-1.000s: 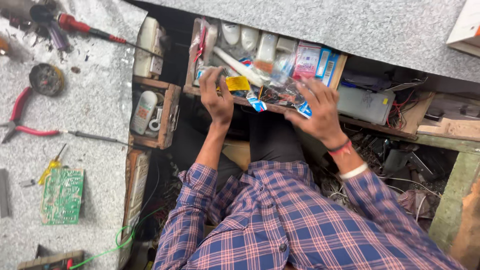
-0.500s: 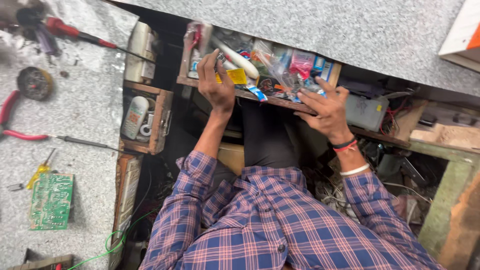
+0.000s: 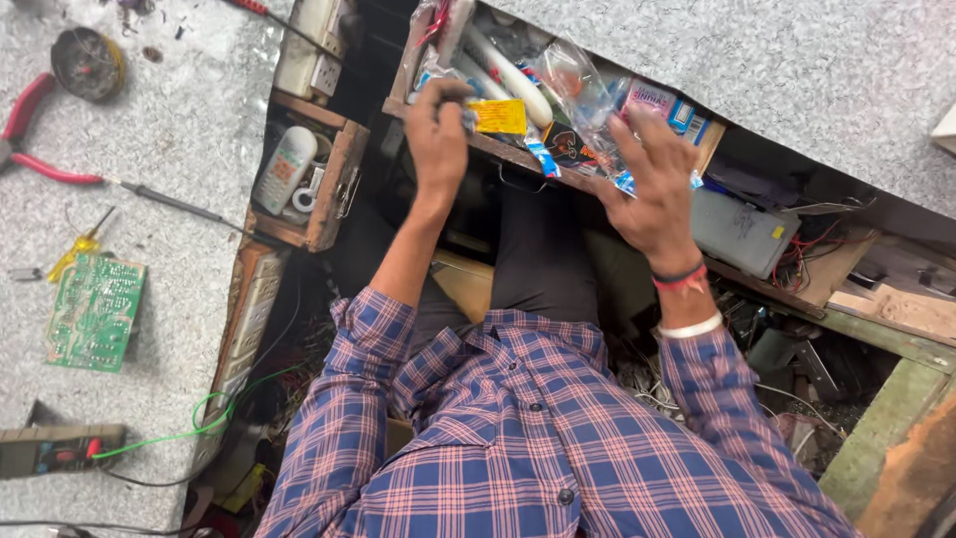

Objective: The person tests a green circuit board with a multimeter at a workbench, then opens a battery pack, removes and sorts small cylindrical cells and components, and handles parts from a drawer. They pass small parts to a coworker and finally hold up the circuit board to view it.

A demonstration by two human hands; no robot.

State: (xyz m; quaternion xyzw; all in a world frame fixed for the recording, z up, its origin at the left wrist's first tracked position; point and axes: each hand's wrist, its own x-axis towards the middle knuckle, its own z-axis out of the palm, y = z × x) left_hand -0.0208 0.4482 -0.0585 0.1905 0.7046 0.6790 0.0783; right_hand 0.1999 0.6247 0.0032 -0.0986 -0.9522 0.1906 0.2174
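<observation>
Speckled grey worktop (image 3: 797,70) surrounds open wooden drawer (image 3: 518,154); both hands inside.

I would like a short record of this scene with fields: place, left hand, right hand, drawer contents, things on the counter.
place: grey stone counter with an open wooden drawer under it
left hand: on the drawer's front edge, beside a yellow packet
right hand: fingers spread over clear plastic bags
drawer contents: white tubes, small packets, bags
counter: green circuit board, red-handled pliers, yellow-handled screwdriver
</observation>
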